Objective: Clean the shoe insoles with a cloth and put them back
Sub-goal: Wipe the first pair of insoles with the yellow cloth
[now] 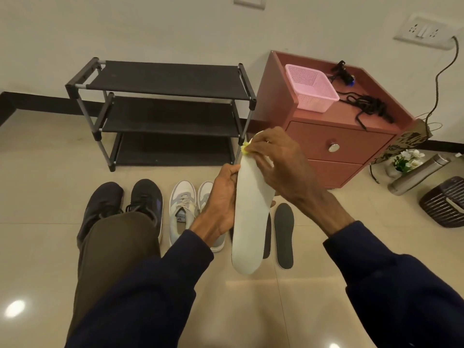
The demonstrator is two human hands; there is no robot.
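Note:
My left hand (221,204) grips the left edge of a white insole (247,227), held upright above the floor. My right hand (278,167) presses a yellow cloth (244,148) against the insole's top end; only a corner of the cloth shows. Two dark insoles lie on the tiles: one (284,234) in full view, the other (267,237) mostly hidden behind the white insole. A pair of white sneakers (182,212) and a pair of black shoes (148,197) stand side by side on the floor to the left.
A black three-shelf shoe rack (163,109) stands against the wall. To its right is a reddish cabinet (336,146) with a pink basket (311,87) and cables on top. A steel flask (416,174), flowers and a dark round object (444,202) lie at far right. My knee (113,237) is at left.

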